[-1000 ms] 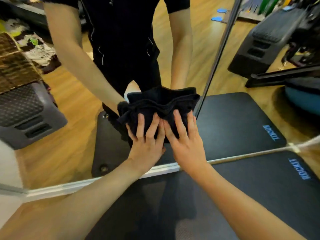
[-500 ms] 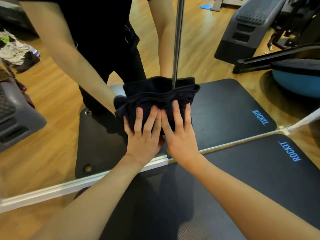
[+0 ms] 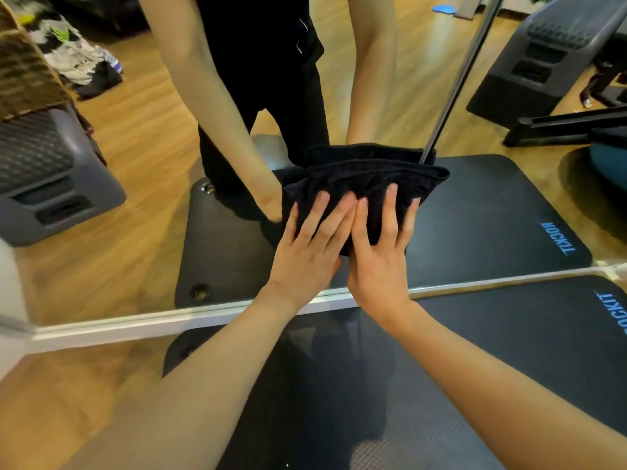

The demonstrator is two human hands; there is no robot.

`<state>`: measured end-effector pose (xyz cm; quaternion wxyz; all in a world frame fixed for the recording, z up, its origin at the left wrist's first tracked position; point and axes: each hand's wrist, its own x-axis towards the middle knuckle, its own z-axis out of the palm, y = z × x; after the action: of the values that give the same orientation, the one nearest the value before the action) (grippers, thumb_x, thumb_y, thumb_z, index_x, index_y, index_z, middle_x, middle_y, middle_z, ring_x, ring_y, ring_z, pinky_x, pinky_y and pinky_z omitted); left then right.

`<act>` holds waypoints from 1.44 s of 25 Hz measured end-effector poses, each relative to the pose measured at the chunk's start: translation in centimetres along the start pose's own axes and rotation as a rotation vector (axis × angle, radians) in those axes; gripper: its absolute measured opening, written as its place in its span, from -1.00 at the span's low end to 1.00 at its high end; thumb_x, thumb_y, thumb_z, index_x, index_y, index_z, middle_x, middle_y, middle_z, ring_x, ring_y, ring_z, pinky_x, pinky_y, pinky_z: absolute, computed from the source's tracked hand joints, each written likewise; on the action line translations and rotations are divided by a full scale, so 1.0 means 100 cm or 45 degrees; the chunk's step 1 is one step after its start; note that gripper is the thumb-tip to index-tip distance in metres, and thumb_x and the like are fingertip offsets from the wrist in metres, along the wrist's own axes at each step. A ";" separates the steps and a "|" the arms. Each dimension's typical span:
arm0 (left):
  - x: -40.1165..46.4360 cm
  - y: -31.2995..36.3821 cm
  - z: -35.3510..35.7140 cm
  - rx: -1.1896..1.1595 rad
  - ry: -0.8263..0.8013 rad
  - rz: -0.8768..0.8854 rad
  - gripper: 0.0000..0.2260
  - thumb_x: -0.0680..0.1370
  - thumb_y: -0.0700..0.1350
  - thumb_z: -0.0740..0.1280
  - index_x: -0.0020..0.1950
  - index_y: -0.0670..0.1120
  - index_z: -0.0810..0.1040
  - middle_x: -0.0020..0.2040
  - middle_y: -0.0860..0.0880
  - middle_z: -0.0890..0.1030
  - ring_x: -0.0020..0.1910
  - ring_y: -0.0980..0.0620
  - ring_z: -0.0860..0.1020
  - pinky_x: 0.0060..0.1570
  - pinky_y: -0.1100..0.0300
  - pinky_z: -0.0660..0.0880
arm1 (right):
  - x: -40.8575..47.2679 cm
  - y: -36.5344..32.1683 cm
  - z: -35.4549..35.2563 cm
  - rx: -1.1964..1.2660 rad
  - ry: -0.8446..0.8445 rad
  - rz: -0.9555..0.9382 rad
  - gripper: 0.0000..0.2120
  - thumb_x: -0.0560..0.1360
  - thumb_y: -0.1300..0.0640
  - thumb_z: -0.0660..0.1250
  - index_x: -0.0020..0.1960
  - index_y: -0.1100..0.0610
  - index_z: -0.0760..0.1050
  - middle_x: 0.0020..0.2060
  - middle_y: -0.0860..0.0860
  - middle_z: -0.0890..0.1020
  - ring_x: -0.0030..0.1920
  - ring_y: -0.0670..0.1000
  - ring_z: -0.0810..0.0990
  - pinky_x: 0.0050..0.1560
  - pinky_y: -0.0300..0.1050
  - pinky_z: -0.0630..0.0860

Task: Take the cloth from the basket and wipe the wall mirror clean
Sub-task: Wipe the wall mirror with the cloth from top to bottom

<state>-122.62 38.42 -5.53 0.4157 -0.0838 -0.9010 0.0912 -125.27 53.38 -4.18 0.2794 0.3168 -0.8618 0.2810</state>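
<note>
A folded black cloth [image 3: 373,179] is pressed flat against the lower part of the wall mirror [image 3: 142,212]. My left hand [image 3: 310,245] and my right hand [image 3: 380,252] lie side by side on the cloth, fingers spread and pointing up, palms holding it to the glass. The mirror shows my reflected arms and dark clothing behind the cloth. A vertical seam [image 3: 454,83] between mirror panels runs down to the cloth's right end.
A white baseboard [image 3: 163,322] runs under the mirror. A black exercise mat [image 3: 509,334] covers the wooden floor beneath my arms. Reflected in the glass are a grey step platform [image 3: 51,184], a woven basket [image 3: 23,69] and a cloth pile at left.
Both hands and the cloth have slid slightly rightwards along the mirror, staying low near the baseboard. The camera view has shifted, so the panel seam now meets the cloth's right end.
</note>
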 end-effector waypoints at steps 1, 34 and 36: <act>-0.008 -0.012 -0.004 0.005 -0.002 0.002 -0.14 0.59 -0.07 0.36 0.70 -0.15 -0.14 0.69 -0.08 -0.25 0.67 -0.14 -0.25 0.64 -0.21 -0.02 | -0.001 -0.011 0.007 0.000 -0.010 -0.007 -0.28 0.61 0.27 0.25 0.66 0.11 -0.02 0.62 0.22 -0.08 0.58 0.54 -0.20 0.51 0.39 0.24; -0.317 -0.467 -0.166 0.529 -0.098 0.108 -0.46 0.60 -0.11 0.48 0.47 -0.36 0.44 0.42 -0.30 0.44 0.47 -0.28 0.37 0.52 -0.34 0.27 | 0.000 -0.483 0.294 0.267 0.201 -0.177 -0.43 0.75 0.08 0.10 0.70 0.07 -0.01 0.68 0.18 -0.18 0.61 0.48 -0.19 0.59 0.46 -0.03; -0.321 -0.470 -0.166 0.604 -0.105 0.141 -0.51 0.57 -0.16 0.51 0.40 -0.38 0.50 0.39 -0.31 0.46 0.49 -0.28 0.35 0.49 -0.37 0.30 | -0.001 -0.487 0.302 0.293 0.232 -0.154 -0.42 0.74 0.06 0.14 0.70 0.06 0.02 0.69 0.17 -0.15 0.62 0.46 -0.15 0.57 0.44 0.05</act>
<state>-92.96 -12.84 -7.49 0.3808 -0.0294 -0.8648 0.3261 -100.17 2.22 -10.00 0.3347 0.3713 -0.7742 0.3882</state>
